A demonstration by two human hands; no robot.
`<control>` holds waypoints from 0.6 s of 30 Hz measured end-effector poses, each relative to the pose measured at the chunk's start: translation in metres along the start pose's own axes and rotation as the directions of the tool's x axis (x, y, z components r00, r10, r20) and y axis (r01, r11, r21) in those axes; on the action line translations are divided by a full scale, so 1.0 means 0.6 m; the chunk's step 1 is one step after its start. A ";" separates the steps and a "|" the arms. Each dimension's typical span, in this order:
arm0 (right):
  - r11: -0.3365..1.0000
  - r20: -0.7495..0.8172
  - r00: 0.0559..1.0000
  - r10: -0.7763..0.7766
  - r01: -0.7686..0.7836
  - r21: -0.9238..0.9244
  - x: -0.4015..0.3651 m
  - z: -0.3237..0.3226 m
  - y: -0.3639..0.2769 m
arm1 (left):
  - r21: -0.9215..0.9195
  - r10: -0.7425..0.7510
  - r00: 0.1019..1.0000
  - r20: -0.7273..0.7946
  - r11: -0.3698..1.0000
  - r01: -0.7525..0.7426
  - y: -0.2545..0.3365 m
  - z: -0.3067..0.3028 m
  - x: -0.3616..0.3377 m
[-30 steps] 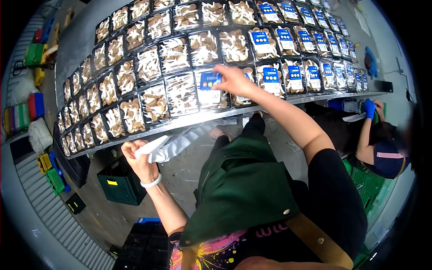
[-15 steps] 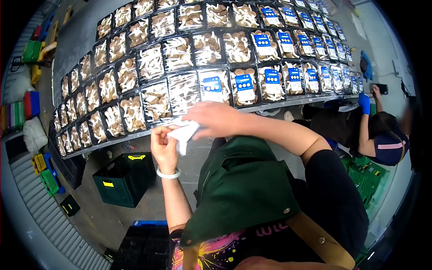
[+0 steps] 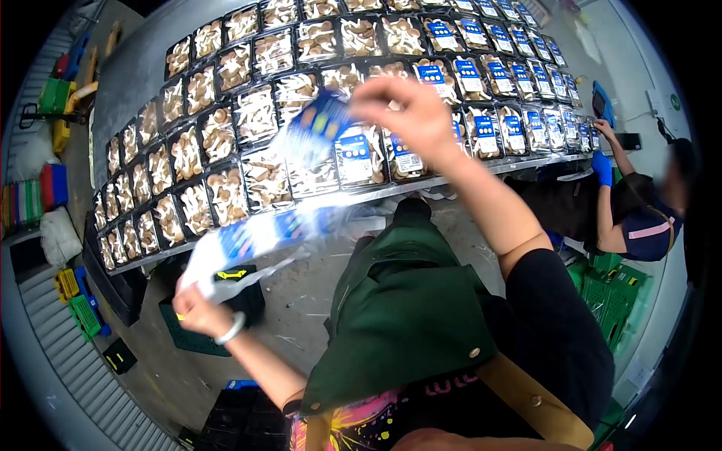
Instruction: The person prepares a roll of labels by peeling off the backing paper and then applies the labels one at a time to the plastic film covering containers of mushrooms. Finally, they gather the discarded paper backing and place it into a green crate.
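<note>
My left hand (image 3: 201, 312), with a white band at the wrist, grips the end of a strip of labels (image 3: 263, 234). The strip stretches up and right, blurred, in front of the table edge. Raised over the packs, my right hand (image 3: 410, 113) pinches a single blue label (image 3: 323, 119), also smeared by motion. Below that label lie black trays of mushrooms in clear film; one labelled mushroom tray (image 3: 359, 156) sits just under it. To the left, an unlabelled mushroom tray (image 3: 265, 178) shows bare film.
Rows of mushroom trays cover the metal table (image 3: 139, 64); those on the right bear blue labels. A dark green crate (image 3: 252, 308) stands on the floor at left. A co-worker (image 3: 639, 218) with a blue glove is at the right end. Green crates (image 3: 613, 301) stack behind.
My hands have moved apart: the left down and left, drawing the label strip out, the right up over the trays with a label. The white folded piece between them has opened into a strip.
</note>
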State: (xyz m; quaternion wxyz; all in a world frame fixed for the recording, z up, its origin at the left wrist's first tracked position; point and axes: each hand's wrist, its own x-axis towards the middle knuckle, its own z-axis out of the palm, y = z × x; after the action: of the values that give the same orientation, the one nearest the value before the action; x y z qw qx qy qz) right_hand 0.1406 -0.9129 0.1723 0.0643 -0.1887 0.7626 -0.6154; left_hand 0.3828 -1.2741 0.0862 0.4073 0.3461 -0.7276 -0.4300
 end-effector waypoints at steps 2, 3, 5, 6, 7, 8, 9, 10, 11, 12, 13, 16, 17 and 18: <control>0.998 -0.078 0.995 -0.060 0.059 -0.020 0.042 -0.062 0.025 | 0.102 0.200 0.937 -0.287 0.979 -0.178 -0.019 -0.152 0.110; 0.995 -0.027 0.998 -0.056 0.054 -0.090 0.059 -0.096 0.052 | 0.003 0.249 0.889 -0.385 0.963 -0.268 -0.003 -0.237 0.162; 0.962 -0.054 0.994 -0.091 0.074 -0.261 0.075 -0.140 0.105 | 0.483 0.645 0.589 -0.487 0.761 -0.434 0.085 -0.394 0.241; 0.932 -0.056 0.997 -0.061 0.037 -0.360 0.075 -0.158 0.125 | 0.291 0.689 0.564 -0.455 0.714 -0.637 0.135 -0.428 0.255; 0.923 -0.041 0.999 -0.003 -0.013 -0.384 0.077 -0.176 0.159 | 0.801 0.764 0.602 0.233 0.200 -0.564 0.081 -0.660 0.324; 0.910 -0.027 0.998 0.050 -0.056 -0.410 0.081 -0.188 0.189 | 0.564 0.791 0.600 -0.122 0.552 -0.614 0.169 -0.560 0.290; 0.912 -0.002 0.993 0.118 -0.109 -0.395 0.083 -0.199 0.219 | 0.376 0.693 0.678 -0.244 0.712 -0.593 0.214 -0.484 0.259; 0.909 0.021 0.982 0.188 -0.166 -0.382 0.086 -0.204 0.236 | 0.166 0.557 0.773 -0.303 0.830 -0.533 0.239 -0.427 0.239; 0.895 0.046 0.966 0.254 -0.217 -0.390 0.092 -0.202 0.232 | -0.029 0.422 0.851 -0.312 0.891 -0.453 0.248 -0.374 0.224; 0.856 0.078 0.961 0.266 -0.198 -0.478 0.100 -0.203 0.229 | -0.177 0.289 0.910 -0.299 0.920 -0.350 0.258 -0.315 0.203; 0.855 0.117 0.955 0.273 -0.185 -0.484 0.114 -0.207 0.255 | -0.272 0.253 0.947 -0.199 0.914 -0.301 0.230 -0.303 0.223; 0.807 0.194 0.934 0.299 -0.139 -0.574 0.153 -0.206 0.320 | -0.254 0.172 0.985 0.025 0.954 -0.160 0.180 -0.136 0.201; 0.805 0.196 0.931 0.308 -0.145 -0.576 0.163 -0.204 0.357 | -0.149 0.322 0.940 0.112 0.941 -0.304 0.175 -0.074 0.182; 0.803 0.196 0.929 0.315 -0.151 -0.577 0.178 -0.204 0.390 | -0.027 0.376 0.907 0.191 0.926 -0.378 0.190 -0.011 0.153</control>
State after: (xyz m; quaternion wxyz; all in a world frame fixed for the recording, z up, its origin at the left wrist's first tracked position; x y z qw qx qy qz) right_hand -0.0471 -0.8000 -0.0102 0.1911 -0.1886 0.9075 -0.3230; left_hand 0.3320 -1.3106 0.2186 0.4083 0.1583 -0.8190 -0.3708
